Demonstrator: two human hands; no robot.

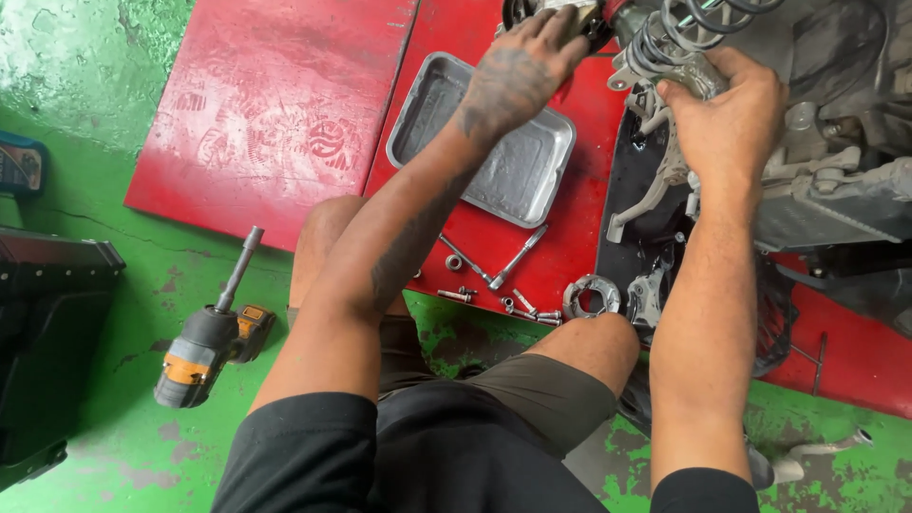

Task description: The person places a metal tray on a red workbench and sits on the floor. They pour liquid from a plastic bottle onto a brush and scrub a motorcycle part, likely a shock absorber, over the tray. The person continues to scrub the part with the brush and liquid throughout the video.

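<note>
**Reaching up into the suspension, both hands on metal**

Crouching on the green floor (114, 142), we have both arms stretched forward and up toward the car's suspension at the top right of the view. Our right hand (731, 119) is closed around the pale metal knuckle casting (665, 161) just below the coil spring (679, 28); the fingers wrap over its top, so the grip there is firm and plainly holding that part. Our left hand (518, 76) lies to the left of it, palm down, fingertips laid on a round metal part (570, 14) at the upper edge of the frame. We cannot tell whether those fingers are clamped on it or only pressing, since the frame cuts them off.

The relation that matters: the assembly sits ahead of and above both hands, and the spring's long axis runs slantwise, up and to the right, away from us. The right hand is nearer the spring and the casting; the left is nearer the round part and hangs over the far corner of the grey metal tray (456, 104).

Below our forearms, on the red ramp plate (275, 104), lie a ratchet wrench (513, 258), loose bolts and sockets (527, 309) and a ring-shaped part (591, 296), all near our knees. A cordless impact driver (209, 342) rests on the floor well to our left, apart from both hands.
</note>
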